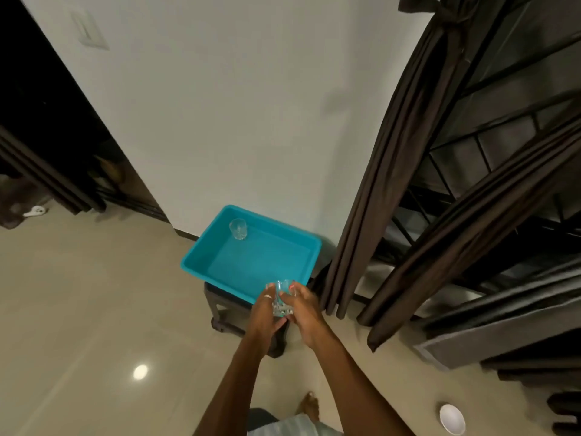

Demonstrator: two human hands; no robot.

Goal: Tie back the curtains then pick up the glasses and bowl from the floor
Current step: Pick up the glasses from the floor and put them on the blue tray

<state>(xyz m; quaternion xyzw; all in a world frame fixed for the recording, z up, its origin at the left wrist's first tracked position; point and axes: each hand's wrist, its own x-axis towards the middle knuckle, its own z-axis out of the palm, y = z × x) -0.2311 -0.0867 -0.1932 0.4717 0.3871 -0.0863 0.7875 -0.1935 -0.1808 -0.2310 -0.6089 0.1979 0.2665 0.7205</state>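
Note:
A clear drinking glass (282, 298) is held between both my hands just above the near edge of a turquoise tray (201, 256). My left hand (265, 313) grips its left side and my right hand (305, 309) grips its right side. A second clear glass (238, 228) stands upright in the tray's far left corner. A white bowl (452, 418) sits on the floor at the lower right. The dark brown curtains (405, 152) on the right are gathered, with a knot (440, 14) tied near the top.
The tray rests on a small dark stool (224, 313) against the white wall. Dark window bars (503, 127) show behind the curtains. A dark doorway lies at the left, with a small white object (35, 211) on the floor there. Beige tiles cover the floor.

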